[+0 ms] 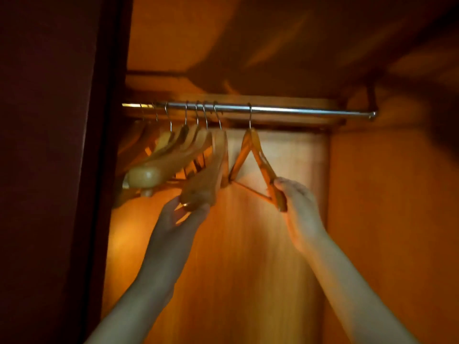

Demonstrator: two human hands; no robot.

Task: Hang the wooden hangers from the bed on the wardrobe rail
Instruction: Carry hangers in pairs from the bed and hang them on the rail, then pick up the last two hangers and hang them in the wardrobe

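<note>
A metal wardrobe rail (pixel 298 111) runs across the top of the open wardrobe. Several wooden hangers (pixel 173 155) hang bunched at its left end. One wooden hanger (pixel 250 145) hangs apart to their right, its hook over the rail. My right hand (pixel 298 207) grips this hanger's lower right end. My left hand (pixel 181 217) reaches up with fingers apart and touches the lower end of the rightmost hanger of the bunch (pixel 206 184). The frame is blurred.
The wardrobe's dark door edge (pixel 106 170) stands at the left. Its orange wooden back panel (pixel 248 256) and right wall (pixel 385 194) enclose the space. The right half of the rail is bare, ending at a bracket (pixel 372 115).
</note>
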